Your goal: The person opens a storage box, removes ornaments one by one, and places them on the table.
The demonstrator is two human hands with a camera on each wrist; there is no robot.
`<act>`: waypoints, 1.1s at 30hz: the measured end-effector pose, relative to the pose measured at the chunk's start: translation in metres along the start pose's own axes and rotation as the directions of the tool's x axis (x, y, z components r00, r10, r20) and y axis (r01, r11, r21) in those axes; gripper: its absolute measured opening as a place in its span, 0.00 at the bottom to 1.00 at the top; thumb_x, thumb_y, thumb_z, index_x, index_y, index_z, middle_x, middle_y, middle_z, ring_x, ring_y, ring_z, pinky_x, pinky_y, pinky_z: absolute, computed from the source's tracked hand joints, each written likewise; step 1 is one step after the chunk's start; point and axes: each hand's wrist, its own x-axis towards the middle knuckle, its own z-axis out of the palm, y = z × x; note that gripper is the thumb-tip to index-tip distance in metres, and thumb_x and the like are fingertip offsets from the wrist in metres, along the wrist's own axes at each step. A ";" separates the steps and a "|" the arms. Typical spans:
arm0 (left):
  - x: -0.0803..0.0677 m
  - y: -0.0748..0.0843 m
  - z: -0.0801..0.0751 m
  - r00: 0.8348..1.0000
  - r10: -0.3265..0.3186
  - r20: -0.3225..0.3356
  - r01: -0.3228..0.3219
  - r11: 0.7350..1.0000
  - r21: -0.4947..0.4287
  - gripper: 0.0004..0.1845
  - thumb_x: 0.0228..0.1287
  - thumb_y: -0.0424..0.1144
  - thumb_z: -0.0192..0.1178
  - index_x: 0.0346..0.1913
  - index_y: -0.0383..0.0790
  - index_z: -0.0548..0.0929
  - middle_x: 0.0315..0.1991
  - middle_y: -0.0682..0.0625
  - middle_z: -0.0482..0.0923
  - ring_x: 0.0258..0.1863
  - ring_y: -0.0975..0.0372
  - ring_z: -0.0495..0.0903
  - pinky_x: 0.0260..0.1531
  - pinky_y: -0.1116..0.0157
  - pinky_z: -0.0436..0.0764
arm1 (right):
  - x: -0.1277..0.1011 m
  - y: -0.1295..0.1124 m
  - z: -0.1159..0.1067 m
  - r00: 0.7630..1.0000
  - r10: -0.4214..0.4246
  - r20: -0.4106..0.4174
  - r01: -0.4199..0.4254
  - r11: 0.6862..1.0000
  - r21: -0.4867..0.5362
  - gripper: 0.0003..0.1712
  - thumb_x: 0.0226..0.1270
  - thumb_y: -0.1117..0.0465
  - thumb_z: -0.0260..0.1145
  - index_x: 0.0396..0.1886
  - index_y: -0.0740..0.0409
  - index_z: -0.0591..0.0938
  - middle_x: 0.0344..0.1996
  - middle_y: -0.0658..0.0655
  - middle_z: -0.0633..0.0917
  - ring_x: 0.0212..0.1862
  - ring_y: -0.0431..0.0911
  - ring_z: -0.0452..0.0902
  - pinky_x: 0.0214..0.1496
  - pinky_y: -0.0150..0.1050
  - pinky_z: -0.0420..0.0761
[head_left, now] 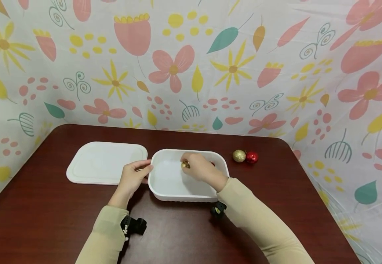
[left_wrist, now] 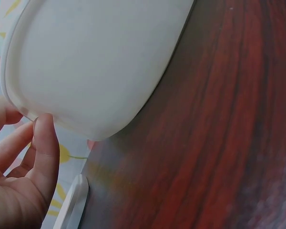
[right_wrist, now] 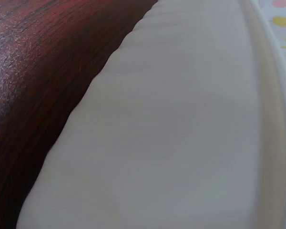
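Observation:
A white plastic box [head_left: 167, 197] with rounded corners stands open-topped on the table. My left hand [head_left: 132, 178] pinches its left end, thumb and fingertips at the rim; the left wrist view shows the thumb [left_wrist: 46, 152] against the box's outer wall. Inside the box, my right hand [head_left: 199, 168] holds a gold Christmas ball [head_left: 185, 165] in its fingertips, partly covered by them. Just behind that hand, a bit of something red [head_left: 212, 163] shows in the box. Only the box's ribbed side wall [right_wrist: 171, 124] and the table fill the right wrist view.
A white lid [head_left: 103, 163] lies flat left of the box. Right of the box, a glittery gold ball [head_left: 239, 156] and a shiny red ball [head_left: 251, 157] sit side by side on the dark wooden table [head_left: 171, 234]. A flowered cloth [head_left: 191, 73] hangs behind the table.

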 end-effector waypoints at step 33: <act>-0.003 0.002 0.003 0.999 0.025 -0.031 -0.025 1.000 0.000 0.18 0.60 0.30 0.62 0.53 0.27 0.79 0.33 0.52 0.82 0.23 0.64 0.81 0.23 0.70 0.83 | -0.044 0.033 -0.026 0.989 0.061 -0.133 -0.038 0.985 0.167 0.09 0.62 0.62 0.66 0.42 0.56 0.82 0.41 0.54 0.81 0.43 0.45 0.79 0.42 0.38 0.81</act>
